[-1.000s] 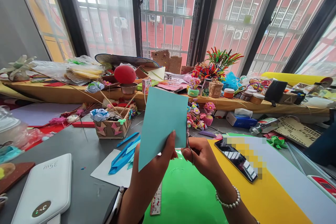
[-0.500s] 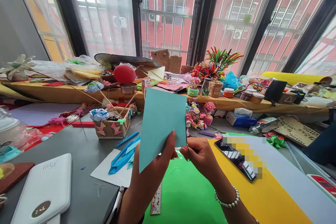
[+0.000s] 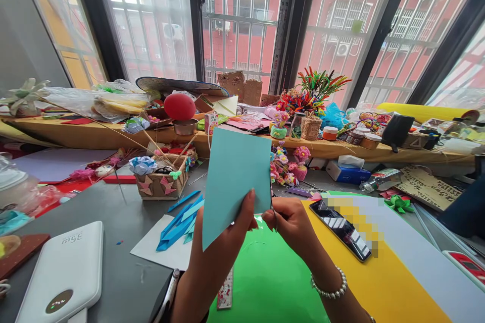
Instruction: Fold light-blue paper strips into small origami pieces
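Left grip and right grip had both stayed pressed together over the last second, with only small shifts showing between them. The left grip pinched a flat, pale turquoise paper sheet near its lower end, thumb laid along the near face and fingers folded behind, mostly hidden. The right grip was curled around the handle of slim metal scissors; no wide gap showed between its thumb and fingers, but how far the blades were parted could not be told, since they stood nearly edge-on.

The turquoise sheet was held up and tilted above the surface, its right edge meeting the scissors. Compared with half a second earlier, that edge had moved slightly rightward, and the curved handle showed a little more plainly beside the right thumb. This suggested that cutting along the edge was under way rather than finished; no freed strip was visible.

Below both grips lay a glossy bright green sheet, with a narrow printed ruler on it near the left forearm. To the left, bright blue paper strips rested on a white paper sheet on the grey surface. To the right, a black glass-faced phone lay on a broad yellow sheet.
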### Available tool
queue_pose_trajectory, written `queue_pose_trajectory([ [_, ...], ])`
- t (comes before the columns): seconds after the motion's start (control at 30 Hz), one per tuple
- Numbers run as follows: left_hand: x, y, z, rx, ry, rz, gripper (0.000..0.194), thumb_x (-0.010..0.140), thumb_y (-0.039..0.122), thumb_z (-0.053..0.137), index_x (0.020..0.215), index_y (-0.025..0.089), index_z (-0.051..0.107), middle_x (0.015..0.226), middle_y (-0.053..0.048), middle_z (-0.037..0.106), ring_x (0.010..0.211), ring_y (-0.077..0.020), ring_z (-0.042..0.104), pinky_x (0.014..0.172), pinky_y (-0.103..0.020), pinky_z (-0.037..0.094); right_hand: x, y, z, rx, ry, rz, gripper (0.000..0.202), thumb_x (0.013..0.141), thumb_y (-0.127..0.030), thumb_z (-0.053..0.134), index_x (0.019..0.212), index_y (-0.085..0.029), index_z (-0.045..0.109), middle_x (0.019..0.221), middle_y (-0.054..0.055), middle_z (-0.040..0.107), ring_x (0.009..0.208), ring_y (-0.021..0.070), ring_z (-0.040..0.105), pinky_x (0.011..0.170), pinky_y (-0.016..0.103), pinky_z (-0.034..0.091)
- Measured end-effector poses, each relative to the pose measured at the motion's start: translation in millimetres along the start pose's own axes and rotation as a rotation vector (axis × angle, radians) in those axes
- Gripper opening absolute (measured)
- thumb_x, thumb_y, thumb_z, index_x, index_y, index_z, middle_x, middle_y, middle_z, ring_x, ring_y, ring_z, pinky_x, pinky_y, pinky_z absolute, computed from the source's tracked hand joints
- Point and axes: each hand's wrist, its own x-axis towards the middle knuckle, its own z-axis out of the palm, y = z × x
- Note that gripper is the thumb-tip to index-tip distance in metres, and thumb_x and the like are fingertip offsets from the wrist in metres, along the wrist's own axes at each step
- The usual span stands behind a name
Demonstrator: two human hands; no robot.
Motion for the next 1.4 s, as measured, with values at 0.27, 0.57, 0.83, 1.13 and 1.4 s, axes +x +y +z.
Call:
queue_pose_trajectory([
  [0.27, 8.0, 3.5, -2.1, 0.249, 0.037, 0.254, 0.035, 0.076, 0.0, 0.042, 0.094, 0.021, 0.065, 0.05, 0.008, 0.064, 0.036, -0.0104, 0.052, 0.048, -0.024, 0.038, 0.0, 1.1, -1.5, -0.003, 0.002, -0.028, 0.054, 0.077, -0.062, 0.035, 0.044, -0.018, 0.029, 0.044, -0.004, 0.028, 0.043, 0.008, 0.026, 0.042, 0.023, 0.02],
  [0.57, 18.2, 14.8, -8.7, 0.368, 0.067, 0.28, 0.034, 0.079, 0.001, 0.04, 0.077, 0.016, 0.07, 0.047, 0.003, 0.063, 0.039, -0.01, 0.056, 0.046, -0.023, 0.041, 0.1, 0.7, -0.4, 0.017, 0.03, -0.023, 0.054, 0.076, -0.06, 0.038, 0.043, -0.019, 0.029, 0.041, -0.004, 0.029, 0.042, 0.0079, 0.027, 0.042, 0.023, 0.022],
  [0.83, 7.7, 7.0, -5.1, 0.255, -0.018, 0.248, 0.032, 0.081, 0.009, 0.041, 0.091, 0.021, 0.068, 0.051, 0.004, 0.065, 0.041, -0.0103, 0.058, 0.048, -0.021, 0.046, -0.5, 2.1, -1.1, -0.009, 0.041, -0.024, 0.056, 0.075, -0.063, 0.036, 0.042, -0.019, 0.03, 0.043, -0.004, 0.027, 0.043, 0.0083, 0.026, 0.042, 0.023, 0.02],
  [1.13, -0.3, 16.7, -0.3, 0.299, -0.091, 0.106, 0.03, 0.079, 0.008, 0.047, 0.098, 0.022, 0.066, 0.065, 0.0, 0.07, 0.053, -0.0133, 0.062, 0.058, -0.025, 0.048, -0.5, 2.3, -2.2, -0.026, 0.037, -0.014, 0.053, 0.077, -0.057, 0.039, 0.043, -0.019, 0.028, 0.043, -0.004, 0.028, 0.043, 0.0083, 0.026, 0.042, 0.023, 0.021],
  [1.4, 3.8, 20.2, 0.6, 0.07, -0.03, -0.051, 0.037, 0.086, 0.012, 0.034, 0.088, 0.024, 0.069, 0.053, 0.004, 0.068, 0.046, -0.0109, 0.06, 0.053, -0.022, 0.045, 0.3, 1.6, -4.2, -0.035, 0.054, -0.011, 0.055, 0.076, -0.061, 0.037, 0.042, -0.019, 0.029, 0.042, -0.004, 0.028, 0.043, 0.0082, 0.026, 0.042, 0.023, 0.021],
])
